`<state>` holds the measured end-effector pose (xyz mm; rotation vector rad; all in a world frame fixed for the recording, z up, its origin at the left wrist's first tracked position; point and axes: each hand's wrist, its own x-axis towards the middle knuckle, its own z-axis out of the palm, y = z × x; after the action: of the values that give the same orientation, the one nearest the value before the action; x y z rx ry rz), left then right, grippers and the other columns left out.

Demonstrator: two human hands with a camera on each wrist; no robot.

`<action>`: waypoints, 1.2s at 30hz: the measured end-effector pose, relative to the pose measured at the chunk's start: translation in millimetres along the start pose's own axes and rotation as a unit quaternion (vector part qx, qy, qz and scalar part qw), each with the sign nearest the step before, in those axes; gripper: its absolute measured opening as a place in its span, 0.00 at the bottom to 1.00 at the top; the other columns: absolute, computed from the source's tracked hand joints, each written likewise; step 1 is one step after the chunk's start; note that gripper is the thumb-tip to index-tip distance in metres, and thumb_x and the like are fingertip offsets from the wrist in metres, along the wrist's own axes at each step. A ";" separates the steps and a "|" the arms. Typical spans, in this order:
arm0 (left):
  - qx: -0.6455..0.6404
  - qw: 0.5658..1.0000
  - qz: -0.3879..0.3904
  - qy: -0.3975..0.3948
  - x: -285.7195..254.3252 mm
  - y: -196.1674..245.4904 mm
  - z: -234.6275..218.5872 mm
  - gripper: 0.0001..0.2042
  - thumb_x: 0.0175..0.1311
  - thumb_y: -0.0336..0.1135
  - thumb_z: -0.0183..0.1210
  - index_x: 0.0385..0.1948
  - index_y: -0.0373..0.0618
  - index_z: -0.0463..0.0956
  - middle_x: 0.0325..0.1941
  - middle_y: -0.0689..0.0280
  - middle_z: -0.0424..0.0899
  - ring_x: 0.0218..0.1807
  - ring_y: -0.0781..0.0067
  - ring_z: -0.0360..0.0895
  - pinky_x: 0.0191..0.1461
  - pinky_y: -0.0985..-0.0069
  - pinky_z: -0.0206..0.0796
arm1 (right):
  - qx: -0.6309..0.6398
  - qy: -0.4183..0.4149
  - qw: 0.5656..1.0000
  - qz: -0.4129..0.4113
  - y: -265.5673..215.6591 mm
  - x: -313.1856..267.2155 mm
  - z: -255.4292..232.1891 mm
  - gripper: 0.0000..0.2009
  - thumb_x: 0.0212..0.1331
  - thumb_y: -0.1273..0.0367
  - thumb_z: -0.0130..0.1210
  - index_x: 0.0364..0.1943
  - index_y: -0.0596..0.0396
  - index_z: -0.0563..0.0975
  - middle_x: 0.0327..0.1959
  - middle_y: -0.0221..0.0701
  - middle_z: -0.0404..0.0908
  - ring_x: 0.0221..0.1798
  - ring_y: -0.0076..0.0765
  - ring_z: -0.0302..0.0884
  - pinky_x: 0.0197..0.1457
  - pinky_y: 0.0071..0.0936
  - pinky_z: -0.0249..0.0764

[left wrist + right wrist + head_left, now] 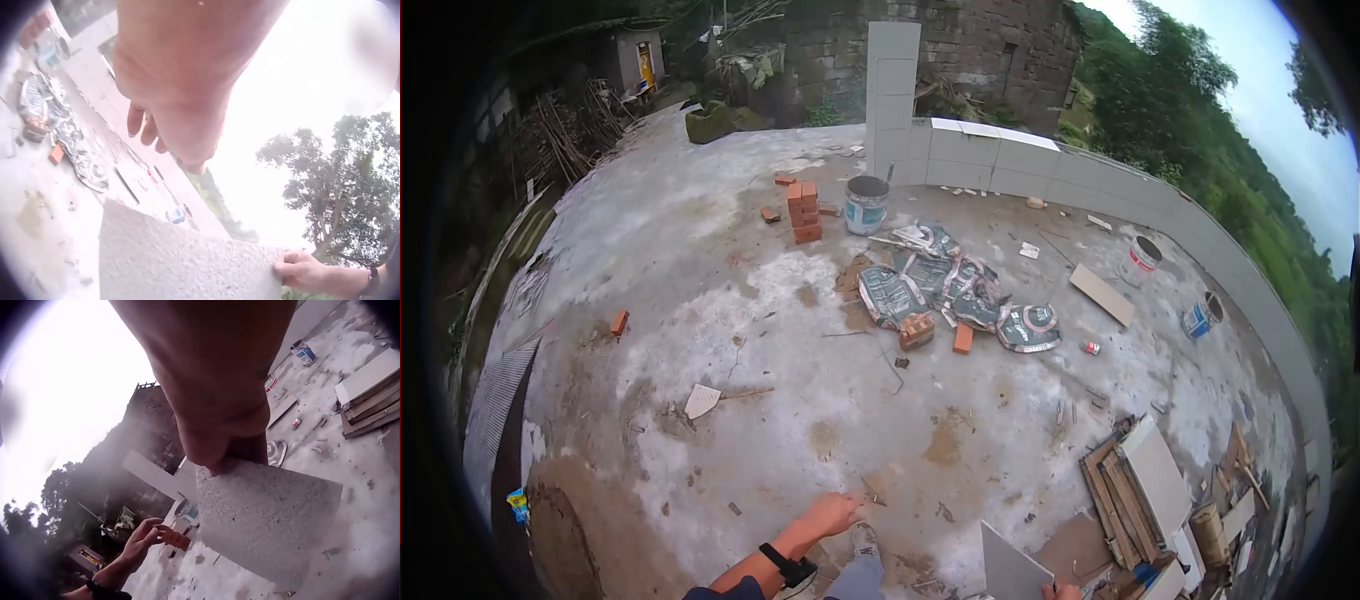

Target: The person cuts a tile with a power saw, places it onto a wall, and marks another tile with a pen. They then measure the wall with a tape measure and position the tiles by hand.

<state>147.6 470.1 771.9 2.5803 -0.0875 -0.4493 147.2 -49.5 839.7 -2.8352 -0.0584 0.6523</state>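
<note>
One pale slab is up off the concrete floor, its edge pinched in the right hand. The left hand hovers apart from the slab, fingers loosely bent. Near the slab lies a stack of boards; farther out are crumpled sacks, red bricks and buckets.

Outdoor concrete flr w/ low grey block wall; masonry bldg behind, trees R, pale sky.
</note>
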 end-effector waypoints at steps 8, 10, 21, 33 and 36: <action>0.067 0.980 -0.177 -0.061 1.5 -168.3 -105.4 0.16 0.65 0.48 0.51 0.36 0.46 0.82 0.37 0.55 0.85 0.42 0.49 0.81 0.45 0.55 0.73 | -0.107 0.057 0.986 0.115 -6.7 72.2 -62.0 0.18 0.63 0.57 0.51 0.35 0.60 0.83 0.30 0.52 0.82 0.38 0.68 0.78 0.46 0.53 0.74; 0.025 0.978 -0.200 -0.047 46.2 -161.2 -138.6 0.16 0.66 0.48 0.51 0.35 0.45 0.81 0.37 0.54 0.85 0.42 0.48 0.81 0.46 0.54 0.72 | -0.122 0.028 0.985 0.115 -31.4 114.6 -87.6 0.19 0.64 0.58 0.51 0.39 0.62 0.82 0.33 0.53 0.82 0.40 0.65 0.79 0.49 0.51 0.74; -0.038 0.970 -0.241 0.018 384.6 -194.4 -249.5 0.17 0.66 0.49 0.51 0.32 0.45 0.80 0.33 0.52 0.84 0.37 0.48 0.82 0.44 0.55 0.72 | 0.022 0.049 0.992 0.116 -85.7 527.1 -117.8 0.16 0.53 0.60 0.60 0.32 0.62 0.81 0.32 0.52 0.81 0.41 0.62 0.79 0.46 0.52 0.73; -0.635 0.757 -0.015 -0.154 906.8 -62.7 -465.3 0.37 0.69 0.53 0.56 0.71 0.38 0.51 0.66 0.56 0.70 0.65 0.66 0.70 0.67 0.67 0.63 | 0.783 0.148 0.604 -0.029 -343.4 904.4 -428.5 0.17 0.61 0.74 0.55 0.55 0.62 0.72 0.51 0.39 0.81 0.47 0.39 0.82 0.51 0.38 0.80; -0.748 0.624 0.073 -0.215 1009.8 -44.3 -512.3 0.41 0.65 0.48 0.63 0.72 0.41 0.47 0.67 0.60 0.68 0.67 0.68 0.67 0.68 0.67 0.61 | 0.833 0.097 0.541 -0.061 -412.5 1001.4 -459.0 0.22 0.61 0.77 0.53 0.60 0.63 0.67 0.57 0.41 0.77 0.55 0.41 0.79 0.59 0.43 0.78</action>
<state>1268.8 605.9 864.4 0.7573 -0.0436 -0.6543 1253.7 343.2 909.9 -0.9320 0.2641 0.0762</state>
